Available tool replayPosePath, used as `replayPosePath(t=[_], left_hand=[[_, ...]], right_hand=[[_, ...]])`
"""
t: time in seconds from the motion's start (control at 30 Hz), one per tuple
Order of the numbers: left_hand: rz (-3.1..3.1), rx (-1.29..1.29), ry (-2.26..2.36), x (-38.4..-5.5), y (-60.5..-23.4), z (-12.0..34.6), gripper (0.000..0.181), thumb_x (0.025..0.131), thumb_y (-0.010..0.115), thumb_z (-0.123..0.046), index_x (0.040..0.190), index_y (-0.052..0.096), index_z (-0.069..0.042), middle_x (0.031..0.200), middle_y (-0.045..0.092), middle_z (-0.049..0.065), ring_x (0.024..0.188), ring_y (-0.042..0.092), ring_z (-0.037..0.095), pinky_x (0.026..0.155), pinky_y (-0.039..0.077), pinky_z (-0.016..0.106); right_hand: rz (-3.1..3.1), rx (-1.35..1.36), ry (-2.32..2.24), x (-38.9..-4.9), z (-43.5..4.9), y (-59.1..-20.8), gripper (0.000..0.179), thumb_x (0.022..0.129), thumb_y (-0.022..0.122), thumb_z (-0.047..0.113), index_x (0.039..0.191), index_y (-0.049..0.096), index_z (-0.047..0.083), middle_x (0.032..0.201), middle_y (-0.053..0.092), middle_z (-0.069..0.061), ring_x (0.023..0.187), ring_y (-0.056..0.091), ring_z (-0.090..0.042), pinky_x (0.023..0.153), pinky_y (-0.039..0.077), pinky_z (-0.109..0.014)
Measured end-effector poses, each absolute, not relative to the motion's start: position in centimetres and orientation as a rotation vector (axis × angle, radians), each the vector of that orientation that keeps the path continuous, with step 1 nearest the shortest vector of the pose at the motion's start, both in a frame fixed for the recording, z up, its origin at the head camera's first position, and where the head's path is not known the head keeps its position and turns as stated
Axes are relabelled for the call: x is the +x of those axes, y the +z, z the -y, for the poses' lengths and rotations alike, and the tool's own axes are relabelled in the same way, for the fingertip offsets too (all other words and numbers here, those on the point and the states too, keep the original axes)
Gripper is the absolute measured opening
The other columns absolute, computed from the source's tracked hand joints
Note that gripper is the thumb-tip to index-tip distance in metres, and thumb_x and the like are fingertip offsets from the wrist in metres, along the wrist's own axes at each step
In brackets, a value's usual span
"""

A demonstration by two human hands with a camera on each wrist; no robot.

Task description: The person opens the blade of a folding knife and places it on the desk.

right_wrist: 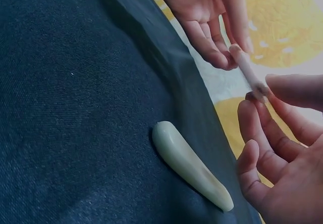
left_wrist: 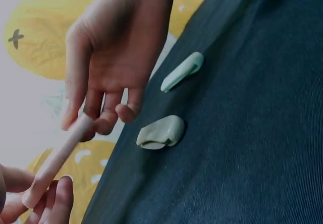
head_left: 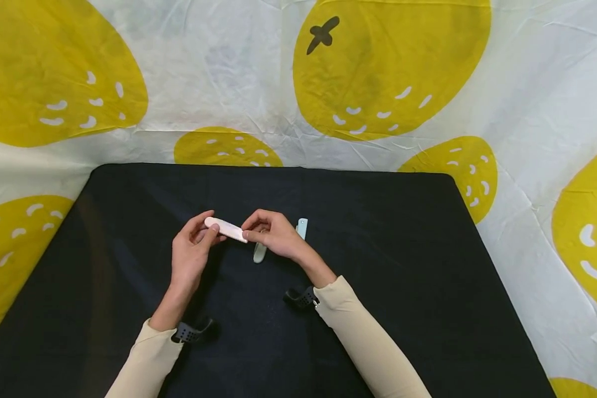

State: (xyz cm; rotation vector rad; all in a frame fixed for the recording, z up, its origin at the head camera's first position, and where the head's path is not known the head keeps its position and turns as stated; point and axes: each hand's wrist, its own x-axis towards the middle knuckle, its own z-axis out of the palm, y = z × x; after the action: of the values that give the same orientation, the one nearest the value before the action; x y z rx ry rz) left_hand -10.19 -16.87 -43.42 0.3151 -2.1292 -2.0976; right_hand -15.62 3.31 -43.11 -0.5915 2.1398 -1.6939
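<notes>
A slim, pale pink plastic piece with a rounded end (head_left: 224, 229) is held above the black cloth between both hands; its exact kind is not clear. My left hand (head_left: 190, 251) pinches its rounded end between thumb and fingers. The other end is pinched by the thumb and fingers of my right hand (head_left: 277, 235). Below them on the cloth lies a pale green piece (left_wrist: 160, 133) of similar long, rounded shape, with a slit in its end. A light blue piece (left_wrist: 181, 72) lies beyond it, partly hidden by the right hand in the head view.
Black cloth (head_left: 403, 265) covers the table. A white sheet (head_left: 229, 66) with yellow printed fruit shapes hangs behind and at the sides. Dark straps (head_left: 196, 331) sit at both wrists, below cream sleeves (head_left: 373, 342).
</notes>
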Motion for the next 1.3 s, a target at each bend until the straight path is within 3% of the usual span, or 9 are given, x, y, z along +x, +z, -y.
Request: replayPosePath(t=[0.1, 0.23, 0.43, 0.67, 0.97, 1.2, 1.3], left_hand=[[2.093, 0.316, -2.118, -10.2, -43.5, 16.7, 0.043, 0.101, 0.063, 0.001, 0.143, 0.058, 0.002, 0.110, 0.061, 0.004, 0.090, 0.070, 0.005, 0.081, 0.061, 0.020], [2.095, 0.302, -2.122, -10.2, -43.5, 16.5, 0.043, 0.101, 0.062, 0.001, 0.144, 0.060, -0.004, 0.111, 0.059, 0.003, 0.090, 0.068, 0.007, 0.078, 0.062, 0.022], [2.115, 0.302, -2.137, -10.0, -43.3, 16.4, 0.046, 0.101, 0.062, 0.000, 0.147, 0.058, -0.009, 0.110, 0.060, 0.004, 0.090, 0.068, 0.007, 0.077, 0.063, 0.023], [2.125, 0.331, -2.135, -9.9, -43.2, 16.2, 0.044, 0.100, 0.065, -0.002, 0.144, 0.056, 0.000, 0.116, 0.065, 0.006, 0.089, 0.070, 0.004, 0.076, 0.062, 0.022], [2.185, 0.304, -2.107, -9.8, -43.1, 16.3, 0.041, 0.101, 0.066, -0.006, 0.141, 0.059, 0.000, 0.117, 0.067, 0.006, 0.089, 0.070, 0.004, 0.076, 0.062, 0.021], [2.268, 0.212, -2.114, -9.5, -43.0, 16.7, 0.046, 0.101, 0.066, -0.004, 0.145, 0.055, -0.001, 0.124, 0.063, 0.010, 0.089, 0.071, 0.002, 0.076, 0.063, 0.024], [2.263, 0.201, -2.147, -9.6, -43.1, 16.7, 0.047, 0.100, 0.066, -0.002, 0.146, 0.054, 0.000, 0.124, 0.061, 0.010, 0.089, 0.072, 0.002, 0.074, 0.063, 0.026]], right_hand=[[-2.153, -0.616, -1.672, -15.5, -3.2, -43.0, 0.014, 0.096, 0.073, 0.008, 0.109, 0.072, 0.002, 0.103, 0.073, -0.018, 0.085, 0.066, -0.038, 0.064, 0.044, -0.020], [-2.180, -0.636, -1.655, -15.6, -3.0, -42.8, 0.019, 0.098, 0.071, 0.008, 0.115, 0.070, -0.001, 0.108, 0.072, -0.018, 0.086, 0.067, -0.026, 0.066, 0.047, -0.021], [-2.254, -0.646, -1.585, -15.9, -2.4, -42.4, 0.022, 0.101, 0.068, 0.013, 0.120, 0.071, 0.002, 0.111, 0.074, -0.014, 0.092, 0.069, -0.019, 0.077, 0.051, -0.021], [-2.227, -0.662, -1.538, -16.1, -2.0, -42.0, 0.021, 0.101, 0.067, 0.011, 0.121, 0.073, 0.007, 0.107, 0.075, -0.013, 0.093, 0.070, -0.031, 0.075, 0.050, -0.020], [-2.132, -0.719, -1.580, -16.3, -1.8, -41.9, 0.027, 0.095, 0.074, 0.006, 0.122, 0.072, 0.004, 0.103, 0.075, -0.015, 0.080, 0.070, -0.010, 0.074, 0.053, -0.021], [-2.082, -0.683, -1.626, -16.1, -1.6, -42.0, 0.028, 0.095, 0.072, 0.004, 0.122, 0.070, 0.002, 0.101, 0.074, -0.016, 0.077, 0.070, -0.009, 0.078, 0.061, -0.032], [-2.080, -0.659, -1.632, -16.1, -1.6, -42.1, 0.027, 0.095, 0.071, 0.003, 0.122, 0.070, 0.001, 0.100, 0.074, -0.015, 0.077, 0.070, -0.009, 0.078, 0.061, -0.031]])
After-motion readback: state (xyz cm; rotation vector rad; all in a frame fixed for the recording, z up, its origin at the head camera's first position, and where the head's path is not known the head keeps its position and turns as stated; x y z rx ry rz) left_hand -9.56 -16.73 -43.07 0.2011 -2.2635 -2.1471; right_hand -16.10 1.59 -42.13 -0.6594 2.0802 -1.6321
